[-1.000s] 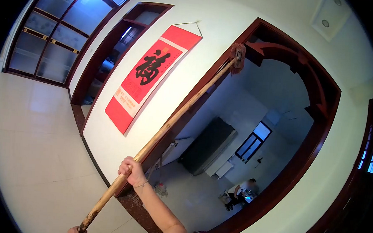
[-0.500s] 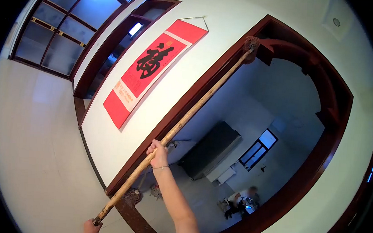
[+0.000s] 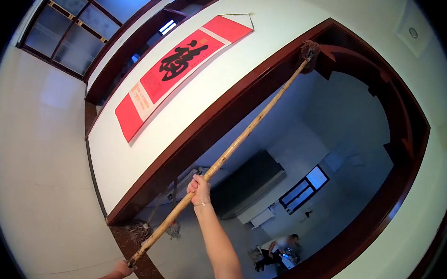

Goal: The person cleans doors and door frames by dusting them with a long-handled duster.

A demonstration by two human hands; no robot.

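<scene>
While the head view tips the room at a slant, both hands hold one long mop [image 3: 247,133], which runs diagonally from the lower left up to the right. Closed tightly, the right hand [image 3: 199,190] wraps its fingers round the handle [image 3: 182,207] below the middle, a thin bracelet [image 3: 203,204] on its wrist. The left hand [image 3: 121,268], seen only in part near the lower edge, is curled round the handle's bottom end. At the far end, the mop head [image 3: 310,50] is raised to the upper left corner of a dark red frame [image 3: 225,114]; whether it presses on the wood I cannot tell. On the white wall [image 3: 147,153] to the left hangs a red scroll [image 3: 181,76] with a large black character, well apart from the mop. Through the frame show a dark cabinet [image 3: 257,179], a small window [image 3: 304,189] and a seated person [image 3: 278,248]. Two more mop heads, one brownish [image 3: 140,232] and one grey [image 3: 173,231], rest low down, near the handle's lower part.
</scene>
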